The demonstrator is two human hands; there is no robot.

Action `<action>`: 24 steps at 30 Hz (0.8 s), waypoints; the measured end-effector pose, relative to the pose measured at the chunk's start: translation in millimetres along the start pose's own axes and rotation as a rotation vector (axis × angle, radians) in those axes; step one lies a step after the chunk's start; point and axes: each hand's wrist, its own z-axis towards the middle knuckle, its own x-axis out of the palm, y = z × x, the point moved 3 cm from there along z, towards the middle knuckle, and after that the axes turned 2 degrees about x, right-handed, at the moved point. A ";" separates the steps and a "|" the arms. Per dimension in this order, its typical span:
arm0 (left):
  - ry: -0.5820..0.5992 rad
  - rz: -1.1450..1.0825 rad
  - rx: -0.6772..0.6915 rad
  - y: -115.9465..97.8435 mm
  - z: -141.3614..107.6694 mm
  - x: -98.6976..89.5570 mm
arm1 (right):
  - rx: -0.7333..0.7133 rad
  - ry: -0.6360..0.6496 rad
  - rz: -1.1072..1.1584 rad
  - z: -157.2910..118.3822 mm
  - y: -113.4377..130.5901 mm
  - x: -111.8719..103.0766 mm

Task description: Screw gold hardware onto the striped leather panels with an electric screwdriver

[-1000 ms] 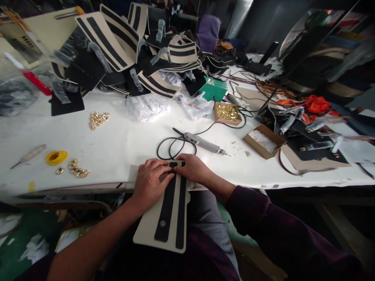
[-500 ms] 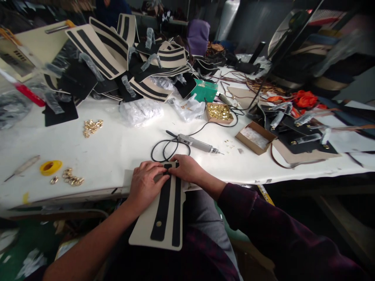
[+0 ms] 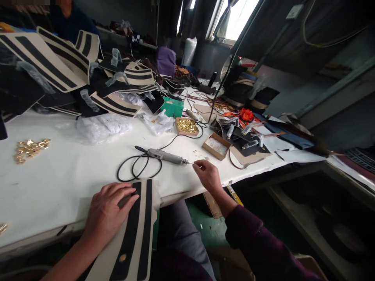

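Observation:
My left hand [image 3: 109,210] grips the upper left part of a beige leather-like panel [image 3: 140,222] with black strips, thumb and fingertips together near its top end. A round gold stud [image 3: 122,258] shows on one strip. The panel extends from the table edge over my lap. To the right, my right hand [image 3: 207,176] is over the table, thumb and forefinger pressed together; what they hold, if anything, is too small to make out. Its fingertips are at the thin bit of a grey electric screwdriver [image 3: 168,156], which lies on the table, and close to small gold pieces [image 3: 197,153].
Beyond the screwdriver stand a box of gold hardware [image 3: 187,125] and an open cardboard box [image 3: 216,146]. A black cord [image 3: 133,157] loops near the panel. Striped panels [image 3: 55,58] pile up at the left. Gold fittings [image 3: 29,150] lie at left. Someone in dark clothing [image 3: 77,21] is behind.
My right hand has left the panel and moved right to the screwdriver's tip. My left hand stays on the panel. The view has turned right and up.

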 end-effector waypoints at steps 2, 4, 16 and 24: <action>-0.003 -0.003 0.003 -0.2 -0.1 0.5 | 0.026 -0.021 -0.075 14.2 -28.3 -13.8; -0.009 -0.005 0.007 -0.1 0.2 0.8 | 0.022 -0.015 -0.123 23.5 -46.8 -18.7; 0.001 -0.010 -0.004 2.9 -1.9 3.1 | -0.132 0.166 -0.389 21.6 -42.8 -12.8; 0.007 -0.014 -0.014 -0.5 0.1 0.4 | -0.345 0.244 -0.256 -21.6 -34.1 -27.0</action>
